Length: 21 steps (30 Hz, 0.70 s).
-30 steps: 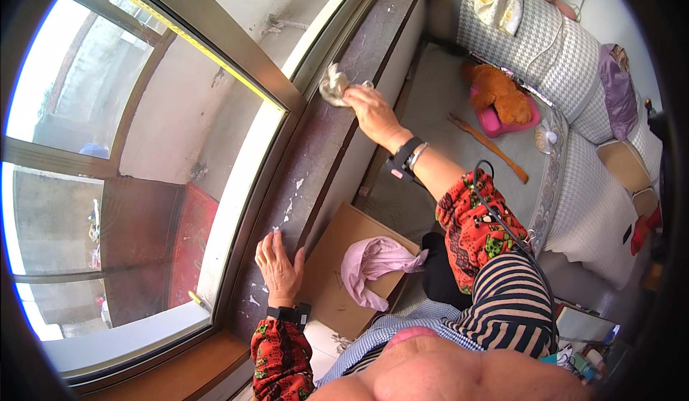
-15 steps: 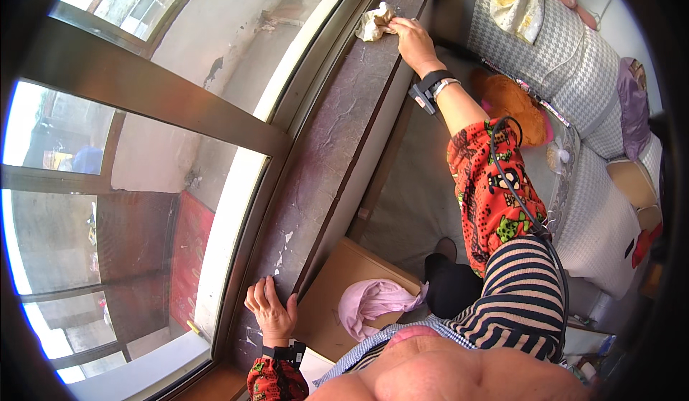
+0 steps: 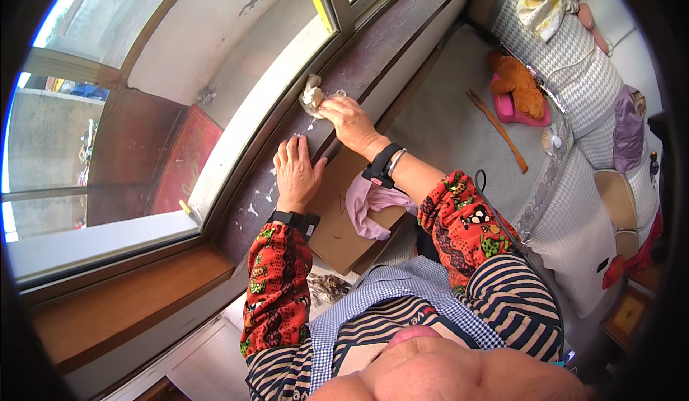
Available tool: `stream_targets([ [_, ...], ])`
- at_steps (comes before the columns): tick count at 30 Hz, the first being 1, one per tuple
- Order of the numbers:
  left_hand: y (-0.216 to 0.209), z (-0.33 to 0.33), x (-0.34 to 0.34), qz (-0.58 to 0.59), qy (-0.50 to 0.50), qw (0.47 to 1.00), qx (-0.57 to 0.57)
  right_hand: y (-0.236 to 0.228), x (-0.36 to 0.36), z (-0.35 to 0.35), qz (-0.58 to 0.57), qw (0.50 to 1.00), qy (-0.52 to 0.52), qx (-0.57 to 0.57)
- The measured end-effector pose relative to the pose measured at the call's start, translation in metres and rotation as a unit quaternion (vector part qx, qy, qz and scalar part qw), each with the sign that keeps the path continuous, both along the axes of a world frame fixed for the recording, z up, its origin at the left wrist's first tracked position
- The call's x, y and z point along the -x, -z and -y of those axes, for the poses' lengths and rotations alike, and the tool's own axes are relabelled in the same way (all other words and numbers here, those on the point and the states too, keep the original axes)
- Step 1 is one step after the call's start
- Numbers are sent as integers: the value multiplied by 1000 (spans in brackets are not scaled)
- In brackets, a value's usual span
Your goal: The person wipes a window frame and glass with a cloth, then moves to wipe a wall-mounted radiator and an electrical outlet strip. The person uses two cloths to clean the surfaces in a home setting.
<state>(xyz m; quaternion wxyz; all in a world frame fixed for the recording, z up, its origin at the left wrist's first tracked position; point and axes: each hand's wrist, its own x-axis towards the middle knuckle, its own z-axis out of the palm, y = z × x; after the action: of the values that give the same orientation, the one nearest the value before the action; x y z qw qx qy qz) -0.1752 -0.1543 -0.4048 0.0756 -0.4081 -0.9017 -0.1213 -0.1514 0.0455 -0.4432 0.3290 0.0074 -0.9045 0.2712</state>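
Observation:
A crumpled off-white cloth (image 3: 312, 94) is pressed on the dark purplish windowsill (image 3: 373, 51), close to the window frame. My right hand (image 3: 349, 123) grips the cloth at its fingertips, and a wet-looking smear surrounds it. Just nearer to me, my left hand (image 3: 296, 175) lies on the sill with fingers stretched out, holding nothing. White flecks mark the sill beside both hands. Each wrist wears a black band, and patterned red sleeves cover the forearms.
The window frame (image 3: 269, 143) borders the sill on the left. Below its right edge lie a cardboard box (image 3: 337, 229) and a pink cloth (image 3: 369, 211). Farther right are a wooden stick (image 3: 497, 130), an orange plush thing (image 3: 527, 89) and a sofa with a checked cover (image 3: 531, 31).
My right hand has drawn the cloth back along the sill from its far end, close to my left hand. The left hand still rests on the sill. The head view has shifted.

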Motion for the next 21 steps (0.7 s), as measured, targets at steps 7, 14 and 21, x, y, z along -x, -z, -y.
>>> stream_targets([
  [7,-19,135,-139,94,22,992,-82,-11,-18,15,101,991,55,-63],
  [14,-17,264,-234,169,-73,979,-93,9,-5,148,36,996,22,-81],
  [21,-17,314,-264,191,-100,966,-144,-49,-19,195,295,609,-221,702],
])
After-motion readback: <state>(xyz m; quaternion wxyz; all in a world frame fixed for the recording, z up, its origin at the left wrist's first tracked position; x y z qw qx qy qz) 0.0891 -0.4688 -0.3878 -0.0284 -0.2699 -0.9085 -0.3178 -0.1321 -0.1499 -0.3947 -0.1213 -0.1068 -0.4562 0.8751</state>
